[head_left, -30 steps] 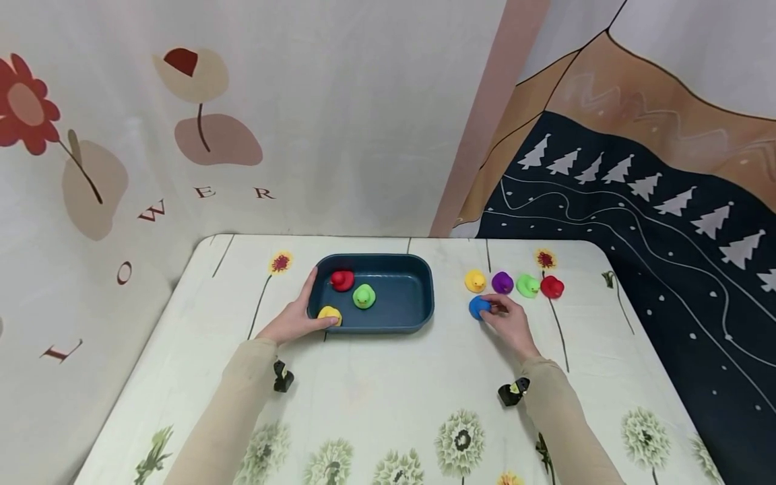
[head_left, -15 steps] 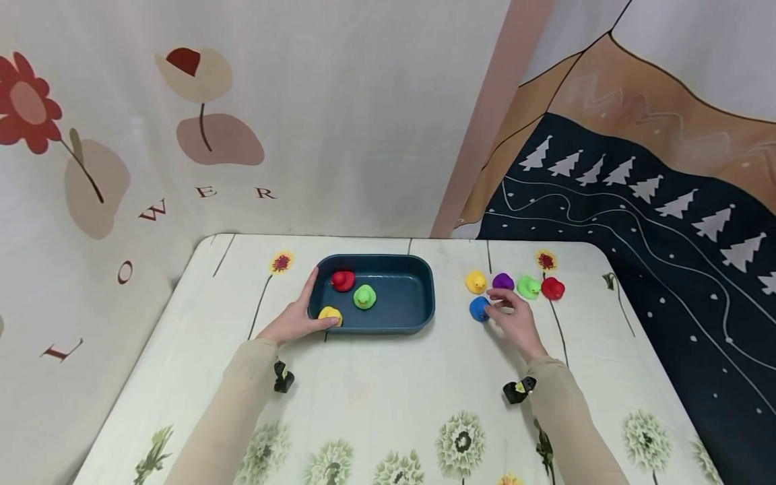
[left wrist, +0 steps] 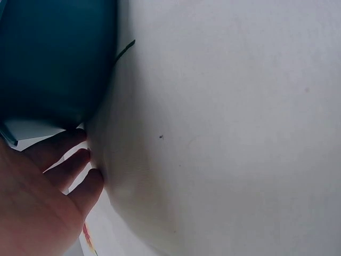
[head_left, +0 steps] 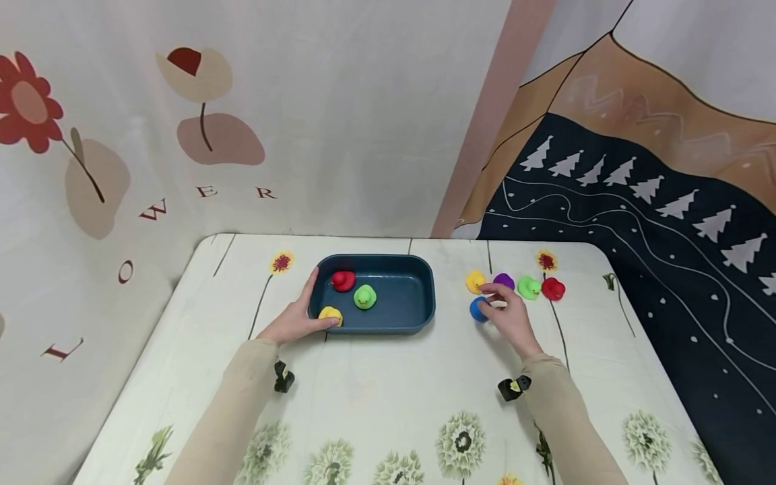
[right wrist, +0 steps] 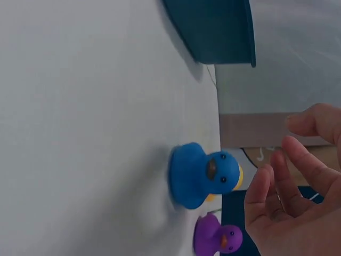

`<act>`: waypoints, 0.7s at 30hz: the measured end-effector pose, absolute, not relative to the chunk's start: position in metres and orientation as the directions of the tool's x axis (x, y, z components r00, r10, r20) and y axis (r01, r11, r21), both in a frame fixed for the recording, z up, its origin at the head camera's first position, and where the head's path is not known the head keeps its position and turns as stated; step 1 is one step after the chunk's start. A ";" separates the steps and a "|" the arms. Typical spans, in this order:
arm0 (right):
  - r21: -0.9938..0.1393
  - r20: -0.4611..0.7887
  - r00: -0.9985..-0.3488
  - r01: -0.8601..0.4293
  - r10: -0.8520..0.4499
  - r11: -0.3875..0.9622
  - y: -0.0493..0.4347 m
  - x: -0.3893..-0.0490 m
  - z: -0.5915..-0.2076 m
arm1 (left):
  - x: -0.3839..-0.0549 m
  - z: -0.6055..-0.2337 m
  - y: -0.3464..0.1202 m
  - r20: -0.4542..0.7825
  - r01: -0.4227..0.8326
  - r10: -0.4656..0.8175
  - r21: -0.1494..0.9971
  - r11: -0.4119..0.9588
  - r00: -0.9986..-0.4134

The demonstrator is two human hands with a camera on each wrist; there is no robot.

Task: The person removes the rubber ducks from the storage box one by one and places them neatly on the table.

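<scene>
In the head view my left hand (head_left: 297, 319) holds the left end of a dark blue tray (head_left: 397, 329), thumb along its near rim and fingers at its side. A red duck (head_left: 343, 281), a green duck (head_left: 365, 297) and a yellow duck (head_left: 331, 315) sit in the tray, the yellow one right by my thumb. My right hand (head_left: 511, 318) hovers over a blue rubber duck (head_left: 477, 309) standing right of the tray. In the right wrist view, thumb and fingers are spread apart with nothing between them, and the blue duck (right wrist: 200, 175) stands apart from them.
Behind the blue duck is a row of ducks: yellow (head_left: 475, 281), purple (head_left: 504, 281), green (head_left: 529, 287) and red (head_left: 553, 289). The table (head_left: 388, 387) has a flower-print cloth. Printed curtains (head_left: 364, 135) hang behind its far edge.
My right fingertips were at the blue duck, drew off slightly to the right, then came back left over it. The blue duck keeps its place. My left hand and the tray stay still.
</scene>
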State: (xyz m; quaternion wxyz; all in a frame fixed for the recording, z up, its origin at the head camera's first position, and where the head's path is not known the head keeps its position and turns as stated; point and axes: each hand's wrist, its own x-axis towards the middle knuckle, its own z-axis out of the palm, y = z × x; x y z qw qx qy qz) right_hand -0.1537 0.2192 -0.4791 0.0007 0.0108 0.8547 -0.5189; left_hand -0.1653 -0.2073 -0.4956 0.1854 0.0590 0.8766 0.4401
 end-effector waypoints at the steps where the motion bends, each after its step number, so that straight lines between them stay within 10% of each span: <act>1: -0.886 -0.009 -1.000 0.012 0.010 0.463 0.217 -0.154 -0.479 | -0.165 -0.496 -0.208 -0.273 -0.060 0.267 0.794 0.606 -0.924; 21: -0.937 0.033 -0.996 -0.058 -0.079 0.344 0.158 -0.153 -0.467 | -0.165 -0.496 -0.208 -0.274 -0.056 0.271 0.793 0.607 -0.923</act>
